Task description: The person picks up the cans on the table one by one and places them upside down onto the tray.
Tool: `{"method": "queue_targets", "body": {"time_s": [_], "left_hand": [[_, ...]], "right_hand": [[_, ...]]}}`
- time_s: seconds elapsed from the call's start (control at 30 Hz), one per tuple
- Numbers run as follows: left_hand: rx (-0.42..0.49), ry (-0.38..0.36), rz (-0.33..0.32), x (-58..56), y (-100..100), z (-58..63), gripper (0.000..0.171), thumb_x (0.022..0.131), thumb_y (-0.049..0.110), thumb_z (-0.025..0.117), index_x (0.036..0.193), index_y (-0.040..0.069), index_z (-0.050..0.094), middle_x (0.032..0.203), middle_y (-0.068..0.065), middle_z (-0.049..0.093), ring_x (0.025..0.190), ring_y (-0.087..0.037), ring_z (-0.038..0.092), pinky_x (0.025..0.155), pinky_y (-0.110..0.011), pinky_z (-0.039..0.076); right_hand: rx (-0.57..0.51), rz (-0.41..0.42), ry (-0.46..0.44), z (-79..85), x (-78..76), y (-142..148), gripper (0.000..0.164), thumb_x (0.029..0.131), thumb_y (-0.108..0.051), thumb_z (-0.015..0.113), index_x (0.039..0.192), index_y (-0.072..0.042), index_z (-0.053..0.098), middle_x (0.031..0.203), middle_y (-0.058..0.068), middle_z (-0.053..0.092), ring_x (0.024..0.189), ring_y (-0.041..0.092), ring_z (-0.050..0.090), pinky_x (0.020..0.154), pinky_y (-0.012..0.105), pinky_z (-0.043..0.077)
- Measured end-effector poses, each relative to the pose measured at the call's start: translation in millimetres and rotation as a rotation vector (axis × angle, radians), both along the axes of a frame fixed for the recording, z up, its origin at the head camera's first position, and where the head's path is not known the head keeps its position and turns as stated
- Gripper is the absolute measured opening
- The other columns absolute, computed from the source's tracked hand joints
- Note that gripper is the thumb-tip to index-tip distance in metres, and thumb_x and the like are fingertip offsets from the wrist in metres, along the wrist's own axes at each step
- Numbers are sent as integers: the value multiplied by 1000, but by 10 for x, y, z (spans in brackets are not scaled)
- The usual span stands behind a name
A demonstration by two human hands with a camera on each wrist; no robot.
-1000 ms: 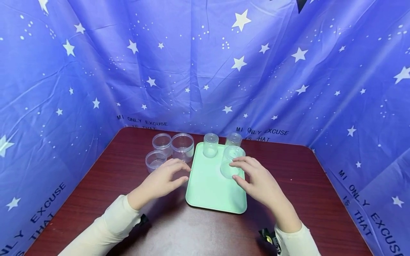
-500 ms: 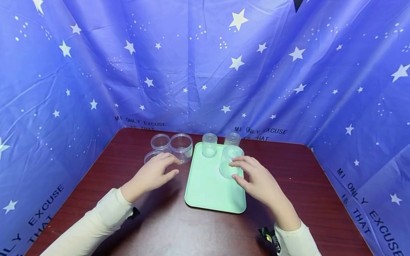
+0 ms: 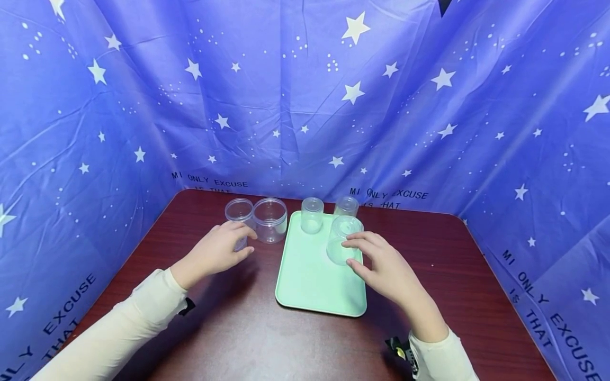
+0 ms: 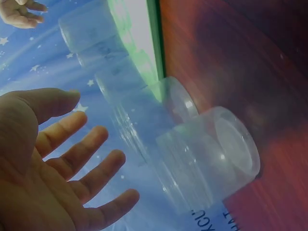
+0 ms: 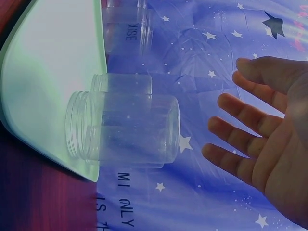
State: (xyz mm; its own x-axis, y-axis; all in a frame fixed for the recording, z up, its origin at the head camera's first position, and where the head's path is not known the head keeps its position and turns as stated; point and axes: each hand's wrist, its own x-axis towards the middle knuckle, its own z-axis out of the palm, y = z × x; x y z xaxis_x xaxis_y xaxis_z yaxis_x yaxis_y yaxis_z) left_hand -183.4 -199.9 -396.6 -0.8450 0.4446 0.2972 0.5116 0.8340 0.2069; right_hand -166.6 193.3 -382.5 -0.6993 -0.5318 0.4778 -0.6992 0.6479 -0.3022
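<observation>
My left hand (image 3: 214,250), fingers spread and loosely bent, hovers by the clear jars at the left. In the left wrist view its palm stands apart from the nearest clear jar (image 4: 207,161), which the hand mostly hides in the head view. Behind it are a smaller clear jar (image 3: 240,210) and a wide one (image 3: 270,225), mouths up. My right hand (image 3: 386,267) hangs relaxed beside the front clear jar (image 3: 340,253) on the green tray (image 3: 314,291). The right wrist view shows that jar (image 5: 134,127) mouth down, with a gap before the fingertips.
A narrow clear jar (image 3: 312,217) is on the tray's far left corner. Another jar (image 3: 347,205) sits at the far right, partly hidden by the front one. The dark red table (image 3: 229,338) meets a blue star-patterned curtain (image 3: 267,95) at the back and sides.
My left hand has moved left, away from the tray's edge, and now covers most of the front left jar. The right hand and the jars have stayed in place.
</observation>
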Motion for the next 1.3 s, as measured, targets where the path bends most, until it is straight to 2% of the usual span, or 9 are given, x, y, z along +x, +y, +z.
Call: {"method": "queue_targets", "body": {"time_s": [0.27, 0.53, 0.73, 0.93, 1.3], "left_hand": [[-51, -24, 36, -56, -69, 54, 32, 88, 29, 76, 117, 16, 73, 119, -4, 69, 103, -30, 64, 83, -55, 51], [-95, -68, 76, -154, -150, 70, 34, 84, 32, 78, 116, 22, 75, 123, -7, 68, 101, -35, 63, 78, -57, 53], [-123, -127, 98, -225, -171, 85, 40, 83, 34, 79, 121, 22, 74, 128, -9, 66, 101, -37, 62, 77, -59, 55], [-142, -185, 91, -292, -202, 38, 44, 82, 34, 80, 124, 23, 73, 130, -10, 63, 101, -36, 60, 80, -57, 55], [-161, -218, 75, -381, -227, -51, 45, 81, 32, 81, 124, 21, 73, 132, -9, 61, 102, -36, 58, 82, -54, 54]], "right_hand": [[4, -8, -5, 12, 7, 15, 35, 89, -18, 79, 123, -17, 71, 128, 1, 65, 125, 23, 59, 105, 43, 48], [8, -13, -5, 17, 8, 24, 36, 89, -19, 80, 123, -16, 71, 129, 2, 65, 125, 23, 59, 105, 44, 48], [4, -14, -8, 22, 15, 28, 36, 88, -18, 80, 123, -15, 71, 129, 2, 64, 126, 24, 59, 105, 45, 48], [10, -16, -10, 10, 19, 33, 36, 89, -19, 80, 123, -16, 71, 129, 2, 64, 125, 23, 59, 105, 44, 49], [15, -20, -9, 14, 22, 43, 35, 89, -20, 79, 123, -17, 71, 129, 1, 65, 125, 22, 60, 104, 44, 50]]}}
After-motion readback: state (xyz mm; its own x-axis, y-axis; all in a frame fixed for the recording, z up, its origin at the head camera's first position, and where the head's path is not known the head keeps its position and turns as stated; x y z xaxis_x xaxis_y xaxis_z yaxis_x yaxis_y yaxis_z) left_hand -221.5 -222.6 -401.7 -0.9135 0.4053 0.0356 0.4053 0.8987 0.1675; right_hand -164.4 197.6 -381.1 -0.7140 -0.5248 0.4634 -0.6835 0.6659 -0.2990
